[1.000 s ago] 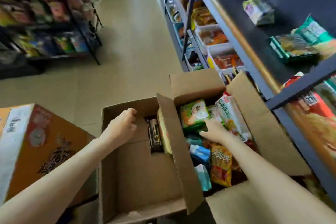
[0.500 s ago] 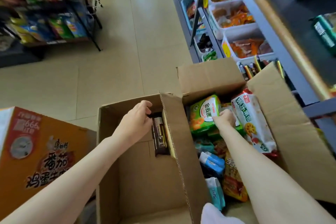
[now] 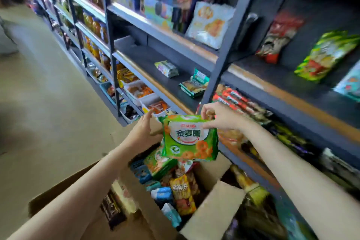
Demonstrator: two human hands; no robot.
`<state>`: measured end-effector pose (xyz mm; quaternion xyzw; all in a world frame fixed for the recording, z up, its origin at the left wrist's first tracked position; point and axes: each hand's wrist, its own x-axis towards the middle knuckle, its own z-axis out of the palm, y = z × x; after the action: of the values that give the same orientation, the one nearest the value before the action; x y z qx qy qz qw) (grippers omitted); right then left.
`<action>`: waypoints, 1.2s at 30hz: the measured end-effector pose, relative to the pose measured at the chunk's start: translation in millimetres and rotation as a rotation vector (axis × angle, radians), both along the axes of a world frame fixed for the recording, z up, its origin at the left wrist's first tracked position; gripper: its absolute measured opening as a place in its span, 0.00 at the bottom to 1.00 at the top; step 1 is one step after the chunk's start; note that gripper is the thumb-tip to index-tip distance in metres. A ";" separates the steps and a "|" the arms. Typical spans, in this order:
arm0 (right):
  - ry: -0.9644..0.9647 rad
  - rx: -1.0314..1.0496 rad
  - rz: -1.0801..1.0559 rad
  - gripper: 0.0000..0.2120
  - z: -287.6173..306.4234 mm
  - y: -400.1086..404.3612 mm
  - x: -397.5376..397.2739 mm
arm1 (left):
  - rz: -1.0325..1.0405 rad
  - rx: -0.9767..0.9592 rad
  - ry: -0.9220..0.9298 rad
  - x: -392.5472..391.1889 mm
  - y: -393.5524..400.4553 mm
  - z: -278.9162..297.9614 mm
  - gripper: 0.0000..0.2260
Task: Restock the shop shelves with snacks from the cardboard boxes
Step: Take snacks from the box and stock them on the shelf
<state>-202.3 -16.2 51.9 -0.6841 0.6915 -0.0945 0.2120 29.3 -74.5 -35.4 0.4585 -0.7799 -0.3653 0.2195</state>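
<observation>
Cardboard box: brown open cardboard box [image 3: 209, 208] at 6 o'clock, flaps spread, filled with mixed snack packets; a second green packet [image 3: 158, 163] lies on top of the pile, just under the lifted one.
Left hand: left hand [image 3: 143, 129] at 9 o'clock of the lifted packet, fingers straight and relaxed, grasping nothing; whether its fingertips touch the packet's left edge I cannot tell.
Green packet: flat green-and-orange plastic snack packet with a white label [image 3: 190, 138], held clear above the box near the centre of the view, face toward the camera, long axis running roughly 9 to 3 o'clock with a slight tilt.
Right hand: right hand [image 3: 220, 116] pinches the packet's upper right corner, thumb on the front face and fingers curled behind, so the packet hangs down and to 8 o'clock from it.
Shelf: dark grey metal shelf board with a wood-toned front strip [image 3: 155, 82] at 12 o'clock from the packet, near but above it; it carries one pale small packet [image 3: 166, 68] and a green-edged stack [image 3: 194, 84], with bare board beside them.
Key relation: the right hand is the carrier and the nearer to the shelf; judged from this, the coming move is up and toward 12 o'clock, the packet turned to lie flat on the board.
Risk: a one-corner pinch may let the packet swing.
</observation>
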 end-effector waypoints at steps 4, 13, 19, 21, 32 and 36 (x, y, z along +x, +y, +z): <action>-0.038 -0.137 -0.123 0.15 67.5 113.0 -24.6 | -0.232 0.212 0.272 -52.6 41.0 58.4 0.39; -0.008 -0.283 -0.515 0.15 141.1 338.2 -79.0 | -0.790 0.183 0.336 -186.9 179.1 146.2 0.30; 0.281 -0.462 -0.709 0.09 173.7 404.7 -94.3 | -0.821 -0.065 0.504 -245.7 245.0 188.2 0.20; 0.393 -0.523 -0.713 0.09 172.1 411.0 -102.4 | -0.749 -0.177 0.581 -260.9 258.4 190.3 0.21; 0.362 -0.598 -0.836 0.07 156.8 379.8 -268.9 | -0.629 -0.633 0.035 -371.4 249.1 190.6 0.26; 0.259 -0.520 -0.792 0.08 149.7 363.2 -323.2 | -0.726 -0.683 -0.193 -412.4 246.7 181.0 0.27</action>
<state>-525.4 347.0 201.6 -0.4052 0.8726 -0.2515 -0.1057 -383.2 172.2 145.6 0.0917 -0.9806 -0.0983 0.1427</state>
